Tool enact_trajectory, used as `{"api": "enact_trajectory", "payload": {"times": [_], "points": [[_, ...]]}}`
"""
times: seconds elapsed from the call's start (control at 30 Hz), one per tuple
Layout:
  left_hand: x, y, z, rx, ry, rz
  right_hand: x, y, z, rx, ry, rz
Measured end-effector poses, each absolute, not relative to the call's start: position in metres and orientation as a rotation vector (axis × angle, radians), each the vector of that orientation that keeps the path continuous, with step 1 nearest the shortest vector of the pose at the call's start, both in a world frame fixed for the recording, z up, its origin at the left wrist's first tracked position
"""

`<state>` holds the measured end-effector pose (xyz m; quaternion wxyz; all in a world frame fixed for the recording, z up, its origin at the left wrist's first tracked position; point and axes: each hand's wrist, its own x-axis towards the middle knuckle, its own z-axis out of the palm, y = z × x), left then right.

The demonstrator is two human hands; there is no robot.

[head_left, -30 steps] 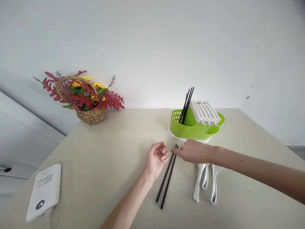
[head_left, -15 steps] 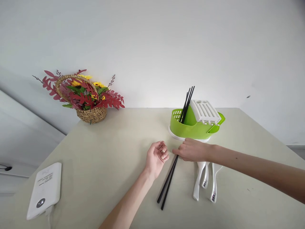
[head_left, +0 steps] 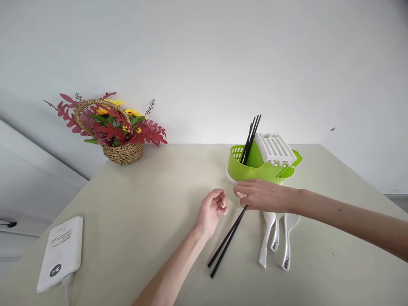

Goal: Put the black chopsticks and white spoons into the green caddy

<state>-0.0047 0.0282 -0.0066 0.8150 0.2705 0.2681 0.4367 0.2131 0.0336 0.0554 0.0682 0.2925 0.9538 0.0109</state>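
Two black chopsticks (head_left: 227,243) lie slanted on the table, forming a narrow V that closes toward their far ends. My right hand (head_left: 259,194) has its fingers closed around those far ends, just in front of the green cutlery holder (head_left: 255,173). The tips under the hand are hidden. To the left, my left hand (head_left: 212,212) hovers near the chopsticks, palm inward, fingers loosely curled and holding nothing. Several black chopsticks (head_left: 250,140) stand upright in the holder's left compartment, beside its white slotted top (head_left: 276,148).
White utensils with long handles (head_left: 265,246) lie below my right forearm, their heads partly hidden. A wicker basket (head_left: 124,153) of artificial flowers stands at the back left. At the front left lies a white device (head_left: 60,253) with a cable. A wall rises behind the table (head_left: 143,221).
My right hand has shifted slightly right, and the far ends of the chopsticks have moved with it. Their near ends have swung a little left. My left hand's fingers have curled slightly more.
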Motion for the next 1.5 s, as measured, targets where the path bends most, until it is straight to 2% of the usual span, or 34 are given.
{"api": "enact_trajectory", "payload": {"times": [0.2, 0.33, 0.43, 0.57, 1.0, 1.2, 1.5], "points": [[0.006, 0.02, -0.011, 0.989, 0.673, 0.896, 0.214, 0.022, 0.101, 1.098, 2.822, -0.332], [0.001, 0.016, 0.0, 1.033, 0.509, 0.607, 0.217, 0.014, 0.129, 1.3, 2.746, -0.623], [-0.007, 0.015, 0.01, 1.089, 0.383, 0.431, 0.221, 0.013, 0.139, 1.407, 2.696, -0.896], [-0.014, 0.017, 0.013, 1.118, 0.386, 0.427, 0.225, 0.013, 0.143, 1.512, 2.633, -1.127], [-0.016, 0.021, 0.006, 1.072, 0.5, 0.508, 0.221, 0.007, 0.138, 1.815, 2.528, -1.498], [-0.016, 0.021, 0.003, 1.018, 0.494, 0.508, 0.217, 0.005, 0.143, 1.883, 2.56, -1.428], [-0.016, 0.022, 0.002, 1.037, 0.495, 0.521, 0.218, 0.004, 0.143, 1.883, 2.57, -1.481]]}}
